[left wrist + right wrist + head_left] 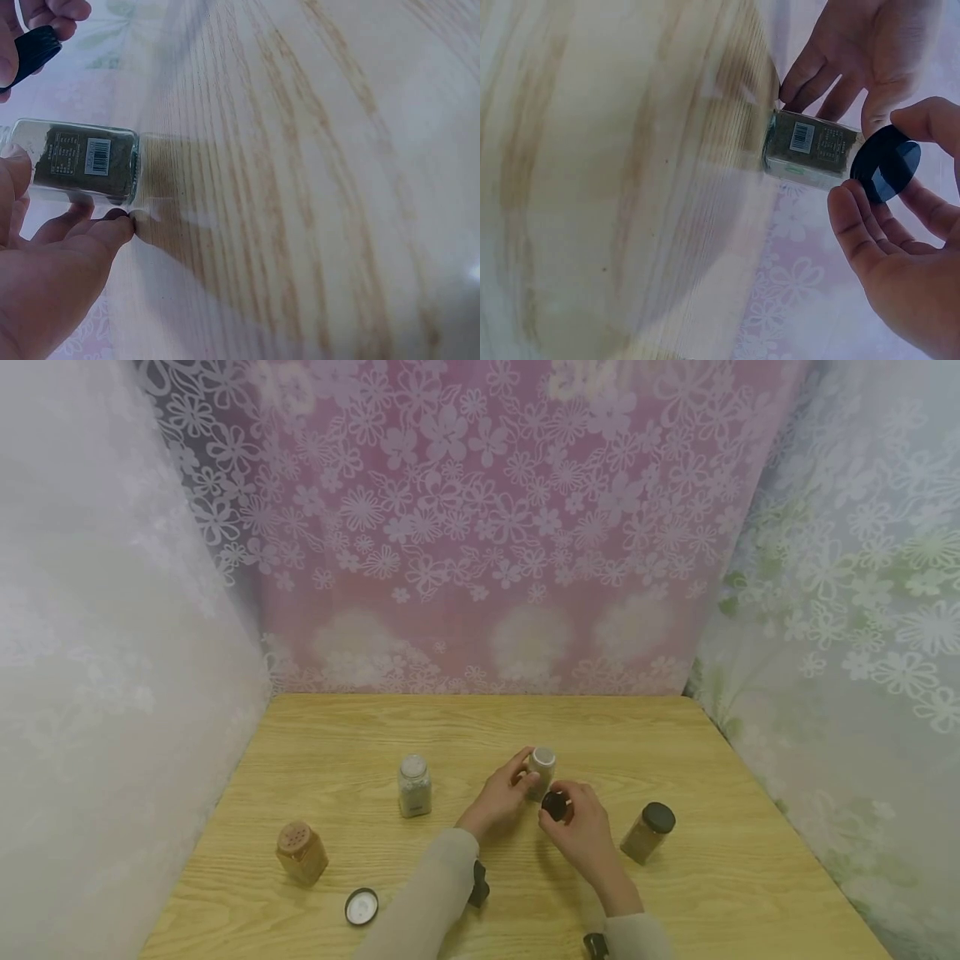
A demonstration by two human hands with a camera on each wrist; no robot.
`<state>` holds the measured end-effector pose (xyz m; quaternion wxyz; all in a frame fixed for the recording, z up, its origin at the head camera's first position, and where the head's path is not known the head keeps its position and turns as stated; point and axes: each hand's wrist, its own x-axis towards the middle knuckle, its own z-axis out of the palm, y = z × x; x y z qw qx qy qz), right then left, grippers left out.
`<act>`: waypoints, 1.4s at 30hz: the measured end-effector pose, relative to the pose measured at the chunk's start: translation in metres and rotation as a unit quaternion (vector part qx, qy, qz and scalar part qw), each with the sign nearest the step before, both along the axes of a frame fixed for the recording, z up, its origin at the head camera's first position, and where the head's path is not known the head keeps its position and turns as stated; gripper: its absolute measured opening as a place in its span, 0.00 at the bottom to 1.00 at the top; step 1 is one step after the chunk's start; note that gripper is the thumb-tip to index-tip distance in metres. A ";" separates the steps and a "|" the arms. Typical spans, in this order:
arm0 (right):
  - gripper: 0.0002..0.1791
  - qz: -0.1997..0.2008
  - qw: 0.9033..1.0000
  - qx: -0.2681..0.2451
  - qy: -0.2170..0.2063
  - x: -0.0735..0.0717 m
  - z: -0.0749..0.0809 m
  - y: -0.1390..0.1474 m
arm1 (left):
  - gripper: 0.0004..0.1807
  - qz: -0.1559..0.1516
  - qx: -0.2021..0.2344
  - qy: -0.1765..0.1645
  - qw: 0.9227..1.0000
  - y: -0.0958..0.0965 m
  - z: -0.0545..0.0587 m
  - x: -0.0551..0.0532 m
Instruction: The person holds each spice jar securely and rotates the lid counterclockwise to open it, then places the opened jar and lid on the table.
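Observation:
A square glass spice jar (542, 764) with a white top stands on the table, lidless. My left hand (502, 795) holds it from the left, thumb on the near side and fingers behind. Grey-brown powder and a barcode label show on this jar (79, 159) in the left wrist view. Just in front and to the right, my right hand (588, 837) pinches a round black lid (555, 806) between thumb and fingers. From the right wrist, the lid (885, 163) appears tilted and overlaps the jar's mouth end.
On the wooden table (337, 735), a jar of pale contents (415, 789) stands left of the hands. Further left is a jar with a perforated orange-brown top (302, 852), near an upturned black lid (362, 907). A black-capped jar (648, 832) stands at right. Flowered curtains (480, 527) surround the table.

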<state>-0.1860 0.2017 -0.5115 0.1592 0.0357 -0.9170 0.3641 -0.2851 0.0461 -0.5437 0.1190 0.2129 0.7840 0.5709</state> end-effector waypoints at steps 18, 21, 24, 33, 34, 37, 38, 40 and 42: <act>0.22 0.021 0.999 0.000 -0.026 0.008 -0.009 0.001 | 0.33 -0.001 -0.005 -0.004 1.000 0.000 0.001 0.001; 0.22 0.023 0.999 -0.005 -0.029 0.009 -0.011 0.002 | 0.33 -0.003 -0.006 -0.007 1.000 0.000 0.001 0.002; 0.22 0.026 0.999 -0.013 -0.030 0.011 -0.013 0.003 | 0.33 -0.004 -0.007 -0.010 1.000 -0.001 0.002 0.002; 0.21 0.022 0.999 -0.010 -0.044 0.012 -0.013 0.002 | 0.33 -0.002 -0.007 -0.014 1.000 -0.001 0.001 0.002; 0.21 0.022 0.999 -0.009 -0.046 0.012 -0.013 0.002 | 0.33 -0.002 -0.007 -0.015 1.000 -0.001 0.001 0.002; 0.21 0.020 0.998 -0.009 -0.051 0.014 -0.013 0.002 | 0.33 0.000 -0.008 -0.018 1.000 -0.001 0.001 0.003; 0.21 0.021 0.998 -0.011 -0.053 0.015 -0.013 0.002 | 0.33 0.001 -0.008 -0.019 1.000 -0.001 0.001 0.003; 0.21 0.024 0.998 -0.015 -0.059 0.016 -0.013 0.002 | 0.33 0.001 -0.005 -0.018 1.000 -0.001 0.001 0.002; 0.21 0.027 0.997 -0.020 -0.064 0.017 -0.014 0.003 | 0.33 0.001 -0.004 -0.017 1.000 -0.001 0.001 0.002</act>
